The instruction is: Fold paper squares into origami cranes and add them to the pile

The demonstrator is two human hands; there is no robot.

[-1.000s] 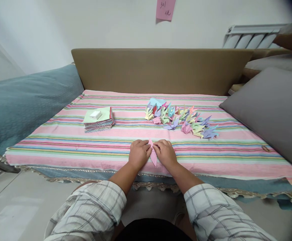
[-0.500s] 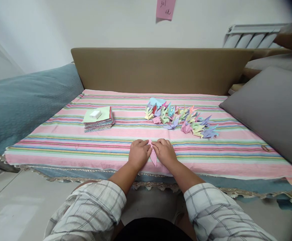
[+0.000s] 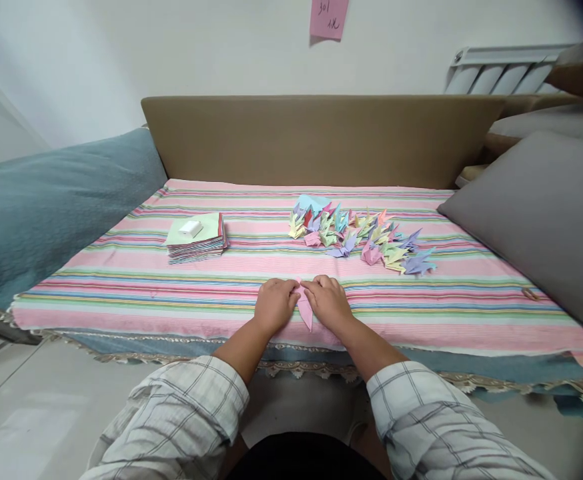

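Note:
Between my hands lies a piece of pink origami paper [image 3: 305,313], folded to a narrow kite shape with its long point toward me. My left hand [image 3: 274,304] has its fingers curled at the paper's upper left edge, pinching there. On the other side, my right hand [image 3: 327,301] is closed with its fingertips on the upper part of the paper. Both hands rest on the striped cloth, and they hide the paper's side edges. Folded paper cranes [image 3: 366,237] in many colours sit in a cluster beyond my right hand.
A stack of coloured paper squares [image 3: 195,248] with a small white block [image 3: 190,229] on top stands at the left. Striped cloth [image 3: 136,313] covers the sofa seat. A grey cushion [image 3: 536,220] leans at the right, and a blue armrest [image 3: 66,200] bounds the left.
My left hand has shifted slightly left and its fingertips have drawn up toward the paper's top. The right hand stays nearly in place on the paper.

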